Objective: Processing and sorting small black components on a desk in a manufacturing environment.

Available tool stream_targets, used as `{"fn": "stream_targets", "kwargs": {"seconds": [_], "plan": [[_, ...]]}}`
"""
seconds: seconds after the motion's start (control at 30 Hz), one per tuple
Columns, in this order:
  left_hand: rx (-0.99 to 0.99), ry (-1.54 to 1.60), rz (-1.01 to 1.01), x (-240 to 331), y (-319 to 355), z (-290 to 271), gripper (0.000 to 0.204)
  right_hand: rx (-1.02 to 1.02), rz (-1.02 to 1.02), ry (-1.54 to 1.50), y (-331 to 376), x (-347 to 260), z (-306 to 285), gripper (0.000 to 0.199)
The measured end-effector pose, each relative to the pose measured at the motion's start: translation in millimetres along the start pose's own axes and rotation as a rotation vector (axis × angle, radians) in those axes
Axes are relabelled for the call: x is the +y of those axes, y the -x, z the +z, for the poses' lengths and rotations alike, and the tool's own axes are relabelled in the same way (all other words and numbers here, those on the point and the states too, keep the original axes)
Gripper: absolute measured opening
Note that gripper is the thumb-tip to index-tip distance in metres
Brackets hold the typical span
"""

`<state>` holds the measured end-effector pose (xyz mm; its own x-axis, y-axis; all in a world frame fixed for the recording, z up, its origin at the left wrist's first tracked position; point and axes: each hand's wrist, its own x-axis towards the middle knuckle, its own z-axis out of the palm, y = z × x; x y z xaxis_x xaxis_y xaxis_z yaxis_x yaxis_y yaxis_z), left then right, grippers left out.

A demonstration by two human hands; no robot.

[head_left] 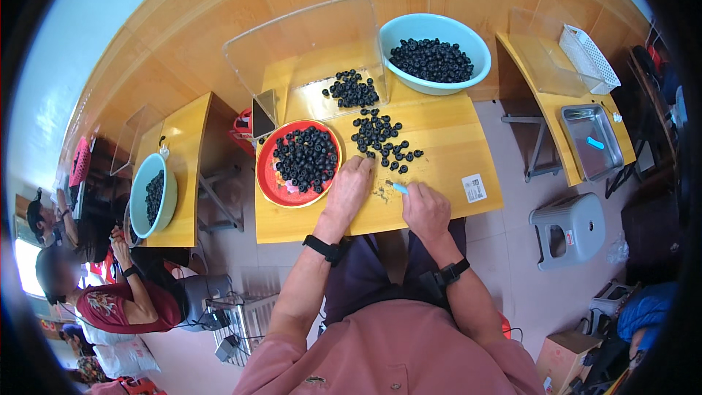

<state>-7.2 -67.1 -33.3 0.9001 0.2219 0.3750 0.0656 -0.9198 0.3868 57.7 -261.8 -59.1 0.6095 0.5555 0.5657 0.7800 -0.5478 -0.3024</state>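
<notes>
My left hand (349,184) is at the near edge of a loose spread of small black round parts (376,130), fingers drawn together on one at their tips. To its left stands a round red tray with a yellow rim (261,175), holding a heap of the same parts (306,158). My right hand (426,208) is closed round a slim light-blue tool (399,188), which points toward the left hand; its working end is too small to make out. Dark crumbs (382,192) lie on the yellow table (446,153) between my hands.
A light-blue basin (436,88) of black parts stands at the back right, beside a clear plastic box (307,58) on its side with more parts. A white label (474,188) lies at right. Side tables flank mine, a grey stool (567,230) at right. At left sits another person (124,303).
</notes>
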Motion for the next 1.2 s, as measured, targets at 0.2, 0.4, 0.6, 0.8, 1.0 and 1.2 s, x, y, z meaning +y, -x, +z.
{"fn": "stream_targets", "kwargs": {"seconds": [0.2, 0.4, 0.6, 0.8, 1.0, 1.2], "plan": [[0.107, 0.189, -0.066, 5.3, 10.3, 0.8, 0.017, 0.002, 0.000, 0.001, -0.3, -0.8, 0.4, 0.016], [0.235, 0.472, -0.327, 30.2, 30.5, 16.7, 0.016, 0.000, 0.002, 0.003, -0.9, -1.6, -2.0, 0.017], [0.240, 0.520, -0.393, 37.6, 44.9, 29.8, 0.026, -0.015, -0.028, -0.018, -1.8, -2.7, -3.0, 0.017], [0.287, 0.619, -0.427, 41.2, 42.9, 31.2, 0.027, -0.043, -0.083, -0.024, -2.7, -2.9, -5.0, 0.017], [0.282, 0.548, -0.368, 40.7, 43.7, 30.0, 0.028, -0.066, -0.090, -0.001, -1.9, -2.3, -3.9, 0.016], [0.274, 0.584, -0.398, 40.0, 45.6, 31.6, 0.028, -0.055, -0.089, -0.004, -2.1, -2.8, -3.3, 0.015]]}}
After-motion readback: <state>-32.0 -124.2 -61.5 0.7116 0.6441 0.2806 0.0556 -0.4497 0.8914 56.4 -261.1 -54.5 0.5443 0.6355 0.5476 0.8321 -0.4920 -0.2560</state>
